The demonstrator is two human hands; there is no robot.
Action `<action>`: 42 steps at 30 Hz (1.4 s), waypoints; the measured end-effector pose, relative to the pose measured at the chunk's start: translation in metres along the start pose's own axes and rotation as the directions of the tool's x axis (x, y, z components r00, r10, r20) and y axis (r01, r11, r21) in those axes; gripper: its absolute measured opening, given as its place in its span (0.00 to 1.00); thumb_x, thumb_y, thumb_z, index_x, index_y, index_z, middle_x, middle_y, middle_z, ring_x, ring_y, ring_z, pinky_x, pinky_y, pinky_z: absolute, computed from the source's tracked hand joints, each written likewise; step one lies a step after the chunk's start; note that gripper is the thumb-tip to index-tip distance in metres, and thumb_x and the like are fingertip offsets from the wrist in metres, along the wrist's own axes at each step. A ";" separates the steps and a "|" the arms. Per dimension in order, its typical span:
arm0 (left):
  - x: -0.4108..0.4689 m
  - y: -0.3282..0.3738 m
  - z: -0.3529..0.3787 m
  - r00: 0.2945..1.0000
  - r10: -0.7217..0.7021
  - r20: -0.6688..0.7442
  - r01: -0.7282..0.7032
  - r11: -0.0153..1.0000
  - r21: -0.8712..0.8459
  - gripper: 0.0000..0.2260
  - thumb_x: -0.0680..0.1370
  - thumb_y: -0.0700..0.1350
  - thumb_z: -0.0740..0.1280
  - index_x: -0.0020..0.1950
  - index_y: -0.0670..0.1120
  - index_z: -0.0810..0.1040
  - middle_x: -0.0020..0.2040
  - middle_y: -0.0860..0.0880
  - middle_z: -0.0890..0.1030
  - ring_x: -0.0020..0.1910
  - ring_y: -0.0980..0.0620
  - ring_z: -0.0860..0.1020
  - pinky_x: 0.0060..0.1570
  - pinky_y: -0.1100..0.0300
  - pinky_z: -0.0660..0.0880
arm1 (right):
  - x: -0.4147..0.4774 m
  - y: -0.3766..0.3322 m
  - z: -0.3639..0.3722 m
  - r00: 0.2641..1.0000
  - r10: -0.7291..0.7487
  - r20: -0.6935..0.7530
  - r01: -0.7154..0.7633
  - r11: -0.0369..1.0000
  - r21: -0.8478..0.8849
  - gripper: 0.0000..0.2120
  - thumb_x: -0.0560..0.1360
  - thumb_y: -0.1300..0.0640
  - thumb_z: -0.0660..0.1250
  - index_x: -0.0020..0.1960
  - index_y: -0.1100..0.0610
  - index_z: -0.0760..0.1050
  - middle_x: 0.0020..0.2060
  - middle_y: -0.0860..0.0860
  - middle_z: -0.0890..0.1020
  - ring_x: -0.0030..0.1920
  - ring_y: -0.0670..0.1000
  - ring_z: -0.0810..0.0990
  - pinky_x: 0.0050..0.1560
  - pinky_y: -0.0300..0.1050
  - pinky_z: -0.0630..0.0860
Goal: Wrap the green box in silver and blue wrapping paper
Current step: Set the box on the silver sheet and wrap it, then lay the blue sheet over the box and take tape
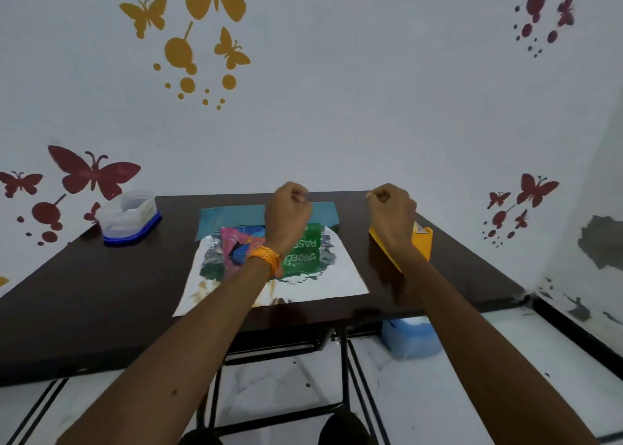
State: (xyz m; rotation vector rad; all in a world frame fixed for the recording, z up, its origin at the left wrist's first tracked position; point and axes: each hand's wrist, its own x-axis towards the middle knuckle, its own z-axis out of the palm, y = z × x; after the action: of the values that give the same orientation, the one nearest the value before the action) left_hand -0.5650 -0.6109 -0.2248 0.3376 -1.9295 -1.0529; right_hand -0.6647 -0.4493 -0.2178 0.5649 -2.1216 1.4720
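The green box with white lettering and a pink and blue picture lies flat on a shiny silver sheet in the middle of the dark table. A blue sheet lies just behind it, partly under the silver one. My left hand is raised above the box's far edge, fingers curled into a fist, an orange thread band on its wrist. My right hand is raised to the right of the sheets, also curled in a fist. I see nothing held in either hand.
A clear plastic tub with a blue lid stands at the table's back left. A yellow tape dispenser sits at the right, partly behind my right wrist. Beneath the table is a blue container. A wall with butterfly stickers rises right behind the table.
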 end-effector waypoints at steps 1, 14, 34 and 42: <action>-0.004 0.005 0.017 0.992 0.015 0.124 -0.015 1.000 -0.004 0.09 0.73 0.38 0.67 0.51 0.45 0.80 0.45 0.48 0.81 0.43 0.48 0.80 0.48 0.47 0.79 | 0.000 0.001 -0.010 1.000 -0.017 -0.019 0.017 0.999 -0.036 0.07 0.78 0.59 0.66 0.46 0.60 0.82 0.38 0.49 0.82 0.39 0.47 0.77 0.39 0.35 0.69; -0.043 0.034 0.129 0.845 0.047 0.532 -0.094 0.994 0.062 0.27 0.67 0.53 0.80 0.62 0.43 0.80 0.54 0.48 0.79 0.50 0.51 0.77 0.51 0.57 0.75 | 0.026 0.065 -0.072 0.902 0.410 0.135 -0.382 0.904 -0.192 0.16 0.77 0.50 0.68 0.39 0.61 0.71 0.32 0.51 0.72 0.33 0.49 0.72 0.30 0.42 0.64; -0.043 0.022 0.157 0.889 0.036 0.456 -0.066 0.996 0.052 0.19 0.68 0.48 0.80 0.53 0.40 0.81 0.49 0.46 0.82 0.45 0.52 0.76 0.38 0.66 0.68 | 0.054 0.061 -0.074 0.810 0.549 0.208 -0.578 0.807 0.121 0.08 0.71 0.59 0.76 0.45 0.63 0.83 0.41 0.57 0.82 0.34 0.50 0.75 0.30 0.42 0.68; -0.050 0.027 0.154 0.898 0.054 0.437 -0.073 0.997 0.027 0.15 0.68 0.46 0.80 0.48 0.39 0.82 0.46 0.43 0.83 0.45 0.48 0.79 0.41 0.60 0.70 | 0.015 0.063 -0.087 0.801 0.561 0.210 -0.596 0.782 0.185 0.10 0.73 0.63 0.74 0.36 0.62 0.77 0.29 0.55 0.76 0.28 0.50 0.73 0.32 0.42 0.74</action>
State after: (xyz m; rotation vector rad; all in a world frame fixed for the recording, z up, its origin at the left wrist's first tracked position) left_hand -0.6560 -0.4816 -0.2705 0.0585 -2.3473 -1.1128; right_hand -0.6997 -0.3476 -0.2299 0.0788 -2.3709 2.1049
